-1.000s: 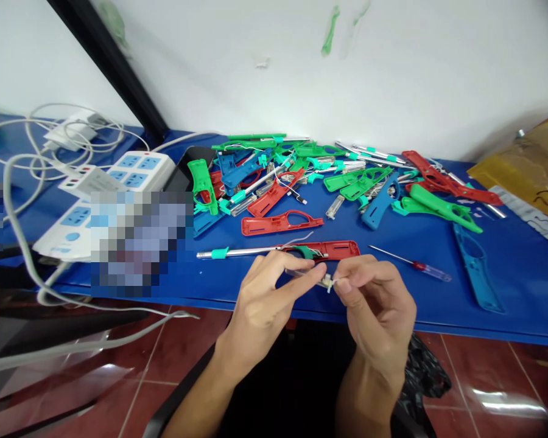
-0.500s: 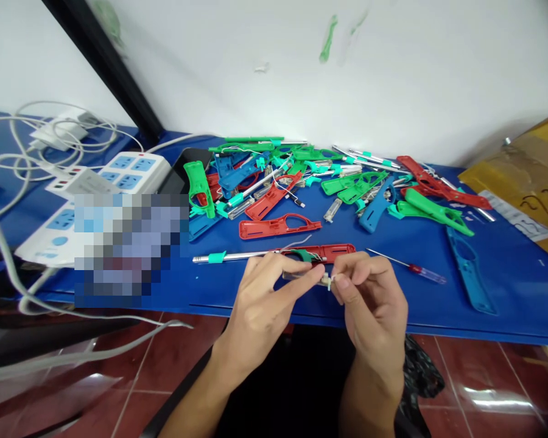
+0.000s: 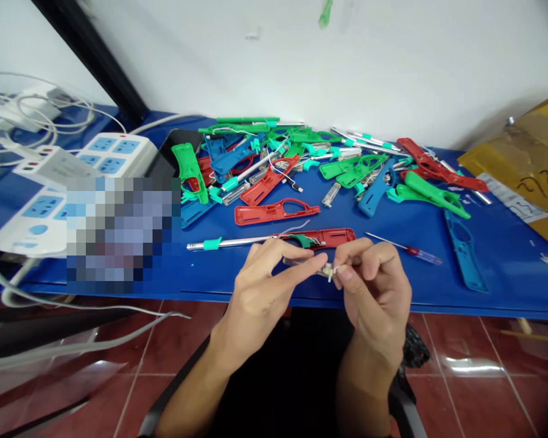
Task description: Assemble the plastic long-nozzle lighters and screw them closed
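My left hand [image 3: 261, 292] is closed around a clear lighter fuel tank [image 3: 325, 269], held just above the table's front edge. Most of the tank is hidden behind the fingers; its pale valve end sticks out to the right. My right hand [image 3: 378, 289] pinches a small white piece at that valve end, too small to make out fully. Right behind the hands lies a red lighter shell half [image 3: 340, 236] with a green trigger [image 3: 305, 241] and a long metal tube [image 3: 237, 241] in it. A screwdriver [image 3: 418, 253] lies to the right of it.
Red, green and blue lighter shells [image 3: 276, 211] and metal tubes are heaped along the wall. At left are a white power strip [image 3: 16, 234], cables and a blurred-out object. A taped cardboard box [image 3: 530, 152] stands at right, near a blue shell half [image 3: 466, 255].
The camera view has shifted slightly, so the table sits higher in the picture. Both hands keep their hold at the tank's valve end, with its tip tilted a little.
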Available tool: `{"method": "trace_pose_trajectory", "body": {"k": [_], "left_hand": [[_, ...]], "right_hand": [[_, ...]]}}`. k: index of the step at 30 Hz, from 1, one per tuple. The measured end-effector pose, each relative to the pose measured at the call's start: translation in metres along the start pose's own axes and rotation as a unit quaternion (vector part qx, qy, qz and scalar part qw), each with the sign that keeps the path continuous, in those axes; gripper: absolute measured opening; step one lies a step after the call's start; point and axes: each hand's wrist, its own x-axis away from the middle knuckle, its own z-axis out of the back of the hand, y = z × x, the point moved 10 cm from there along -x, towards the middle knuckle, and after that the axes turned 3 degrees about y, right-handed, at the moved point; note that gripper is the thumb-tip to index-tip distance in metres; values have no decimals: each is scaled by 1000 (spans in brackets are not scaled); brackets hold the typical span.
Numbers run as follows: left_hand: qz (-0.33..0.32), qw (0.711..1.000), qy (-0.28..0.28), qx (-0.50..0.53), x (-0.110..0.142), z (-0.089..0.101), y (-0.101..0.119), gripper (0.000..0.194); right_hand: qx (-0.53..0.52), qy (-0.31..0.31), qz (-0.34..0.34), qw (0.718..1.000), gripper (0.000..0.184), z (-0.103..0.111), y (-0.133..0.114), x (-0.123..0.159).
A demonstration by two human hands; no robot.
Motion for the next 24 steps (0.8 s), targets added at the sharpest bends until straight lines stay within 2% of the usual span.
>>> {"method": "trace_pose_trajectory", "body": {"k": [10, 16, 24], "left_hand": [[15, 1000, 14, 24, 2, 2, -3, 50], [11, 999, 17, 40, -1, 2, -4, 50], [14, 996, 57, 70, -2, 5, -7, 48]], "right_hand": [[16, -13, 52, 998, 28, -7, -10, 1], [14, -10, 44, 999, 20, -5, -7, 0], [61, -13, 43, 997, 23, -6, -6, -2]]}}
